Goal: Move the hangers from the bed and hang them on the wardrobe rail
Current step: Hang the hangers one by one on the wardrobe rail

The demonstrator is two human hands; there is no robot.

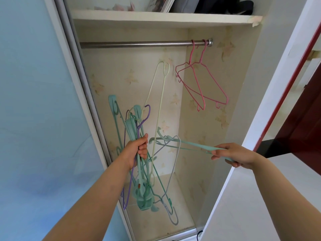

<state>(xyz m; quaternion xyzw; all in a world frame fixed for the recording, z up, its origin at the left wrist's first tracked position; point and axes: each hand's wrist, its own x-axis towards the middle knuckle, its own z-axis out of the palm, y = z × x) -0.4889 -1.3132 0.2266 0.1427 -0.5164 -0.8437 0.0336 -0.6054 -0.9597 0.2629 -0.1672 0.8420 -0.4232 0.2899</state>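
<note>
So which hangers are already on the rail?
Only the two pink wire hangers, hooked at the right end of the rail. All others are held: a bundle in the left hand, one teal hanger in the right hand.

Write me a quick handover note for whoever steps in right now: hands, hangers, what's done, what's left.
Left hand: closed on a tangled bundle of hangers (teal, purple, cream, grey), held in front of the open wardrobe.
Right hand: gripping one end of a teal hanger, its other end at the bundle, not yet free.
Done: two pink hangers hang at the right end of the rail.
Left: free the teal hanger, hook it on the rail, then hang the others one by one.
</note>
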